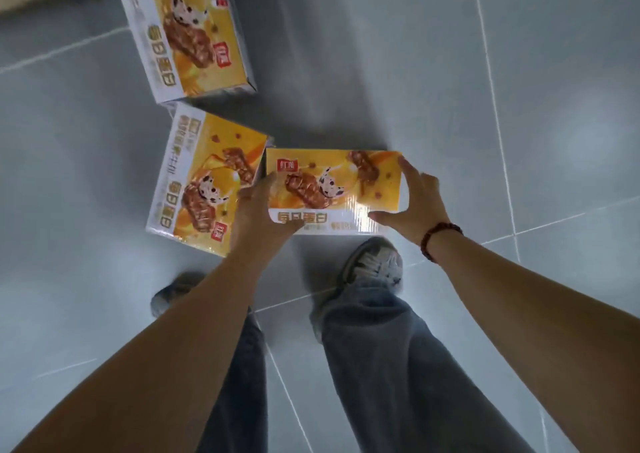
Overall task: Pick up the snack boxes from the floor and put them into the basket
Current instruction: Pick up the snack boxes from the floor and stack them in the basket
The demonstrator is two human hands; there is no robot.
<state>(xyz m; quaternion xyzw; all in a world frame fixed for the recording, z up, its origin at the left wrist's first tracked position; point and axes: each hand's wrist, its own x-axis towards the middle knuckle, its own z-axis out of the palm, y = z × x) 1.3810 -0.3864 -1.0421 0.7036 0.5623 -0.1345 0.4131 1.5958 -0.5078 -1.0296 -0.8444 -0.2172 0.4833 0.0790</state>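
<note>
At left, the far box (187, 33) and the middle box (204, 182) lay on the floor (485, 106). The left hand (259, 217) gripped one end of the third box (332, 189) and the right hand (412, 203) the other, fingers curled round. Its glossy wrap called for an even, level squeeze. No basket showed.

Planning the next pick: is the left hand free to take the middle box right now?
Probably not yet: the left hand grips the near box, shared with the right hand. The middle box lies just beside it, uncovered, so once freed it likely could.
</note>
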